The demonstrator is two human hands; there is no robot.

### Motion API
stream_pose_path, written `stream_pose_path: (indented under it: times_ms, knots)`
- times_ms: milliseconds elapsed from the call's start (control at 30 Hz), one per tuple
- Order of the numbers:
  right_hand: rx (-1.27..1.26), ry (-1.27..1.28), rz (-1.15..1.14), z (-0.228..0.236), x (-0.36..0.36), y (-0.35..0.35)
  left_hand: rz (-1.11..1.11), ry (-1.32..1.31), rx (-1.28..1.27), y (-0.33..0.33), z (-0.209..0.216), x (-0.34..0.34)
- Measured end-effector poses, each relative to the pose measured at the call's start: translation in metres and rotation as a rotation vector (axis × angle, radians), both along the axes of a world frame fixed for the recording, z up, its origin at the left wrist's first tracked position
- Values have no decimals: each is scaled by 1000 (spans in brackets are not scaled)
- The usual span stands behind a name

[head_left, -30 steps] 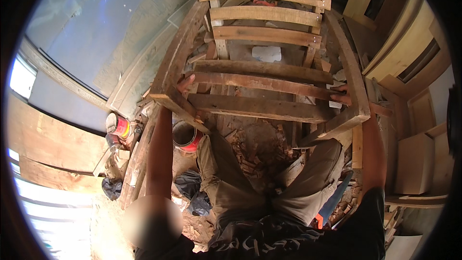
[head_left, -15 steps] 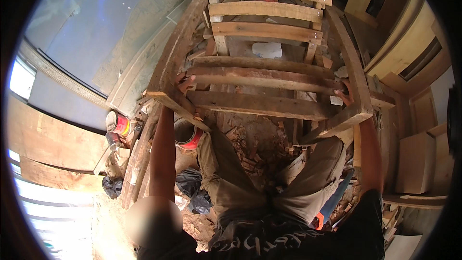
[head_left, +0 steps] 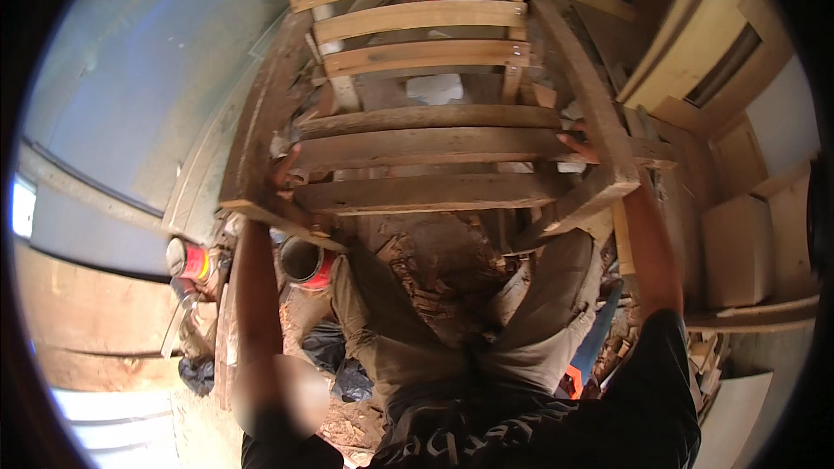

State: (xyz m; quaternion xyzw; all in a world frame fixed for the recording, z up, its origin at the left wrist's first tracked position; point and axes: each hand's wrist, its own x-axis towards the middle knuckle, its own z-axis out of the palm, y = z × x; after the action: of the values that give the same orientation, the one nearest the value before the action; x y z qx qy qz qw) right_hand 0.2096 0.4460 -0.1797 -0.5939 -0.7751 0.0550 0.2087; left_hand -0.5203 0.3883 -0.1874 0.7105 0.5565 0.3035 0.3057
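A rough wooden chair frame [head_left: 408, 194] stands before me, with curved slats [head_left: 426, 17] across its backrest at the far side. My left hand [head_left: 285, 165] reaches up beneath the left armrest [head_left: 261, 122] and grips the left end of the middle seat rail [head_left: 426, 148]. At that rail's right end, inside the right armrest [head_left: 591, 91], my right hand [head_left: 580, 144] has its thumb and fingers about the wood. The armrests partly cover both hands and wrists. My knees are spread below the front rail.
An open paint can [head_left: 306, 262] stands by my left knee, a smaller can [head_left: 188, 258] farther left. Wood scraps [head_left: 426, 269] litter the floor. Black plastic bags [head_left: 326, 347] lie at left, a handsaw [head_left: 599, 339] at right. Wooden panels [head_left: 738, 243] lean along the right.
The whole view has turned, so the chair and floor things appear farther left and slightly tilted. Both hands stay at the ends of the middle rail.
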Motion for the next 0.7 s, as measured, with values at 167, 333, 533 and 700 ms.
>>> stream_pose_path:
  times_ms: [167,333,533,700]
  knots:
    - [-262,417,190,25,-19,-39,-205,7,205,-6,-8,-5]
    - [-571,800,353,34,5,-42,226,-275,-417,1,9,11]
    - [-636,845,257,26,20,-37,245,-463,-494,25,-27,9]
    - [-372,668,295,26,-25,-26,280,-149,-163,17,-42,-77]
